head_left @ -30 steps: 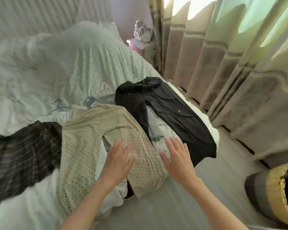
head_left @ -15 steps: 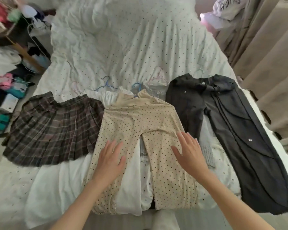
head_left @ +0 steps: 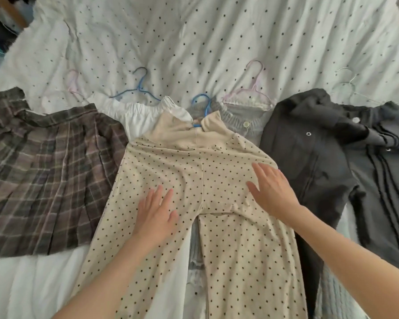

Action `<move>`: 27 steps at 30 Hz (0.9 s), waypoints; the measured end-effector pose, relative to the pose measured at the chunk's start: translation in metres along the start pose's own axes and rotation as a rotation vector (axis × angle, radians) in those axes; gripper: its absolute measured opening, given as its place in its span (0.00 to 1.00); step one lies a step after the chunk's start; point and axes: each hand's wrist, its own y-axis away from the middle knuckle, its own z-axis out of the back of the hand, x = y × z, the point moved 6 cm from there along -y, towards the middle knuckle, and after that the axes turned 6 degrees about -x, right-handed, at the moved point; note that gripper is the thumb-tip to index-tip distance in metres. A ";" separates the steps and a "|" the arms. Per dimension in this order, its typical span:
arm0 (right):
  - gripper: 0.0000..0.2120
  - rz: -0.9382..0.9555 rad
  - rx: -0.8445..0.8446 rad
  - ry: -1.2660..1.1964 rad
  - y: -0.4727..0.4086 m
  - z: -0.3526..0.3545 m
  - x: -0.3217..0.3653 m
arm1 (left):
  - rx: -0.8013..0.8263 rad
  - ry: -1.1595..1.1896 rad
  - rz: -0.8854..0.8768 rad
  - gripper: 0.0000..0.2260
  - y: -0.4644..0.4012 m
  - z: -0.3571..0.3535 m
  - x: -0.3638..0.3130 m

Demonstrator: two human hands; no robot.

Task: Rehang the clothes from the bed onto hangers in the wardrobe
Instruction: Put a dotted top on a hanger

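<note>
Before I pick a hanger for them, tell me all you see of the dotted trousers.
The dotted trousers are cream, soft-looking fabric with small dark dots and a plain cream waistband. They lie flat on the bed, legs toward the camera, over a white garment. Left hand and right hand rest flat on them.

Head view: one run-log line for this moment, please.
stage: pre-pick | left hand: flat on dotted trousers | right hand: flat on trousers | hangers: on bed
</note>
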 end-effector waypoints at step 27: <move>0.09 -0.415 -0.079 -0.745 -0.023 0.047 -0.001 | -0.366 0.134 -0.079 0.27 -0.027 0.087 0.011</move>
